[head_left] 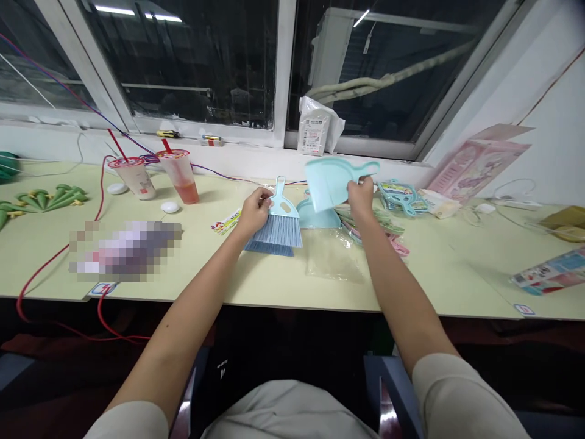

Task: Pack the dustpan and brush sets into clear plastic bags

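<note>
My left hand (256, 210) is closed on a small light-blue hand brush (283, 230), its bristles pointing toward me. More blue bristles (274, 248) show just below, apparently from a second brush lying on the table. Raised in my right hand (361, 196) is a light-blue dustpan (326, 183), gripped near its handle and tilted. Behind and below it, another light-blue dustpan (317, 218) rests on the table, partly covered. A clear plastic bag (331, 259) lies flat between my forearms. Beside my left hand is a colourful printed card (226, 223).
Packaged blue sets (402, 196) and green and pink pieces (395, 235) lie to the right. Two drink cups with straws, one pinkish (180, 177), stand back left near red cables (50, 259). A pink box (479, 164) leans at the wall. The table's front edge (301, 306) is near me.
</note>
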Tool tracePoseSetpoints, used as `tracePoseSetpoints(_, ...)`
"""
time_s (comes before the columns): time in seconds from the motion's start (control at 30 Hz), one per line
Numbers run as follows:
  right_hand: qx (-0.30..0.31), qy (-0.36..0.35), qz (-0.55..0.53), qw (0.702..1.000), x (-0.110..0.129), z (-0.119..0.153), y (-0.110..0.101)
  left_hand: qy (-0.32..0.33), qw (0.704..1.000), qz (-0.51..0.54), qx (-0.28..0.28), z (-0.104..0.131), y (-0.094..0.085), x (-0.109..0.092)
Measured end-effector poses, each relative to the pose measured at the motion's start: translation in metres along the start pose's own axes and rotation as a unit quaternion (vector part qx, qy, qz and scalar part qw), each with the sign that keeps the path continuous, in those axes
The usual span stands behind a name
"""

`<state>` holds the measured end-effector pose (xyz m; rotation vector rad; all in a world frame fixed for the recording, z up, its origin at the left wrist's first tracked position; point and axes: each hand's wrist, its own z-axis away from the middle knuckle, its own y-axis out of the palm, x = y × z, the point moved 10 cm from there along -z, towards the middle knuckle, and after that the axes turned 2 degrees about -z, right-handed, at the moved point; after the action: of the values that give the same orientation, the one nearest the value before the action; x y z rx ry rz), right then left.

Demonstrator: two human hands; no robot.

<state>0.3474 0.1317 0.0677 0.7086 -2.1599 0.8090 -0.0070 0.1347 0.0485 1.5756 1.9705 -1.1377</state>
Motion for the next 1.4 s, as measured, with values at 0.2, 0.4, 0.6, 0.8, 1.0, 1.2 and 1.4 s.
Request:
tracePoseSetpoints(0.2, 0.151, 0.185, -0.211, 0.948, -0.026, 0.078, 0.047, 0.071, 0.992, 0.01, 0.103, 0.005, 0.029, -0.055)
tracePoseSetpoints(0.4, 0.275, 0.177, -0.354, 0.876, 0.011, 0.114, 0.09, 0.094, 0.988, -0.057, 0.111, 0.006, 0.059, -0.065)
tracePoseSetpoints(0.6, 0.309, 0.174, -0.339, 0.872, 0.008, 0.123, 0.096, 0.11, 0.982, -0.14, 0.063, 0.014, 0.062, -0.062)
tracePoseSetpoints(0.8, 0.348, 0.146, -0.346, 0.859, 0.028, 0.131, 0.093, 0.136, 0.976, -0.167, 0.022, 0.021, 0.058, -0.068)
tracePoseSetpoints(1.0, 0.354, 0.084, -0.319, 0.875, 0.05, 0.137, 0.091, 0.151, 0.972, -0.178, 0.013, 0.024, 0.056, -0.073)
tracePoseSetpoints(1.2, 0.33, 0.085, -0.284, 0.896, 0.045, 0.135, 0.09, 0.1, 0.984, -0.148, -0.022, 0.022, 0.038, -0.061)
tracePoseSetpoints(1.4, 0.311, 0.059, -0.247, 0.916, 0.042, 0.126, 0.083, -0.038, 0.985, -0.015, 0.167, 0.018, 0.057, -0.023)
